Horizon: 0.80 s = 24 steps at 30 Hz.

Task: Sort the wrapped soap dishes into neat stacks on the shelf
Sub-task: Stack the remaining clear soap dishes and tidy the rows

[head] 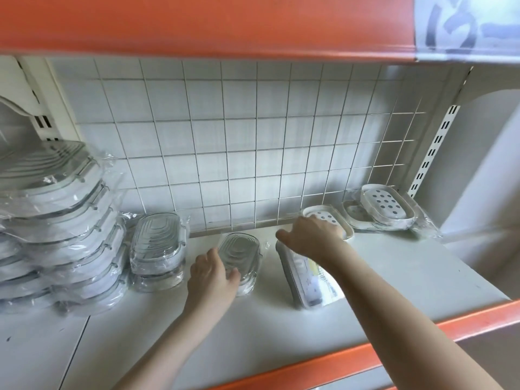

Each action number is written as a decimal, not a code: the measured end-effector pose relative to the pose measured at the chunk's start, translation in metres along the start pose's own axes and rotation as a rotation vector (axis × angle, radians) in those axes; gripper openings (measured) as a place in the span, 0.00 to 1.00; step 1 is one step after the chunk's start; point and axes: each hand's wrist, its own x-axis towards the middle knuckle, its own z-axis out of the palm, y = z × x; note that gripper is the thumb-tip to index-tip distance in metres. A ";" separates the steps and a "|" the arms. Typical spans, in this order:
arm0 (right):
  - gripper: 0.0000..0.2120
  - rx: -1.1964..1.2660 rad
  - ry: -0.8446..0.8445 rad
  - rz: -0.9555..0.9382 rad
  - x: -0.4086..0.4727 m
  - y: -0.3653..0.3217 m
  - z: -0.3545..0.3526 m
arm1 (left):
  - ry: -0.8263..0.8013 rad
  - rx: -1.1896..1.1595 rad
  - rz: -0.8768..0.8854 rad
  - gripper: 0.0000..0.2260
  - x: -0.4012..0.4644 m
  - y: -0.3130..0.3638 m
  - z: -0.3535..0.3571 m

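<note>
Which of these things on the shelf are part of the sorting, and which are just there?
Part of the job:
ridged clear dish under the left hand
dotted white dish under the right hand
small ridged stack
dotted pair
large stack

Just there:
wire grid
price label

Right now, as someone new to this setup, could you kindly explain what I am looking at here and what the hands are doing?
This single picture comes from a camera worn on a person's head, looking down at a white shelf with an orange edge. There is no machine, only two bare hands. The left hand grips a clear ribbed soap dish in plastic wrap. The right hand reaches onto a white dotted soap dish; whether it grips is unclear. Stacks of wrapped dishes stand to the left, more dotted dishes at the back right, and a flat packaged item lies under the right forearm.
</note>
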 end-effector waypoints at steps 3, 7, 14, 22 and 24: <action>0.23 -0.021 -0.049 0.031 0.004 -0.005 0.028 | -0.015 0.104 0.106 0.26 0.006 0.012 -0.006; 0.18 0.019 -0.059 0.040 -0.001 -0.001 0.045 | -0.059 0.159 0.157 0.25 0.016 0.021 -0.004; 0.29 0.163 0.007 -0.009 -0.034 0.011 0.046 | -0.050 0.262 0.130 0.32 0.024 0.023 0.014; 0.36 0.116 0.087 0.024 -0.081 0.015 0.067 | 0.049 0.344 0.101 0.30 0.022 0.018 0.025; 0.36 0.128 0.163 0.057 -0.082 0.013 0.072 | 0.060 0.344 0.103 0.30 0.018 0.017 0.023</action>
